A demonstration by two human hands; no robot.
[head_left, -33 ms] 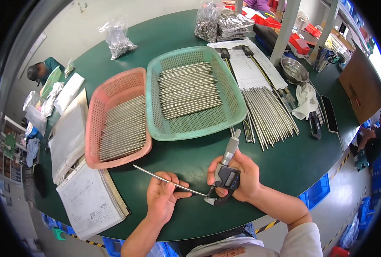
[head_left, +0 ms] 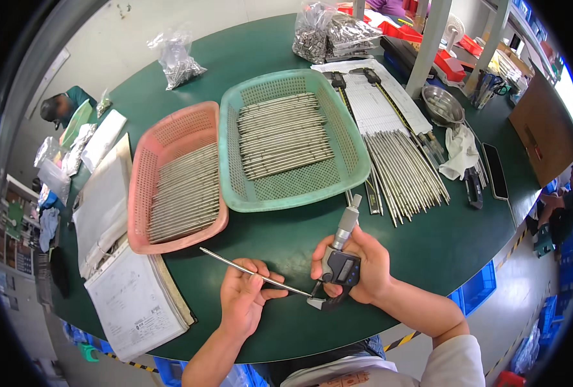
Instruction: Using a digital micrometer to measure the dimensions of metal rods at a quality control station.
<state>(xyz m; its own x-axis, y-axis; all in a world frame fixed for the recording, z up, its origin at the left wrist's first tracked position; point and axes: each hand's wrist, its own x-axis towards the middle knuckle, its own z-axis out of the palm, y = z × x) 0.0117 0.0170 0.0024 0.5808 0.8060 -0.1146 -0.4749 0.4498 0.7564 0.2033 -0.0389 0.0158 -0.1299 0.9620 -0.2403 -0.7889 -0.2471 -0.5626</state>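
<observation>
Between thumb and fingers, my left hand (head_left: 244, 298) pinches a slim metal rod (head_left: 225, 260), which slants down to the right. The rod's right end lies at the jaws of a digital micrometer (head_left: 342, 266); whether both jaws touch it is too small to tell. My right hand (head_left: 371, 267) is wrapped round the micrometer's dark frame, its silver thimble pointing up and away. Beyond my hands stand a pink basket (head_left: 146, 193) and a green basket (head_left: 280, 201), each holding many similar rods. More rods (head_left: 407, 177) lie in a row on the table to the right.
An open binder of drawings (head_left: 138, 309) lies at the left. Calipers (head_left: 386, 97) rest on paper sheets behind the loose rods. A metal bowl (head_left: 442, 105), a white glove (head_left: 460, 153) and a phone (head_left: 495, 171) lie right. Bags of parts (head_left: 182, 69) stand behind; a person (head_left: 74, 106) sits far left.
</observation>
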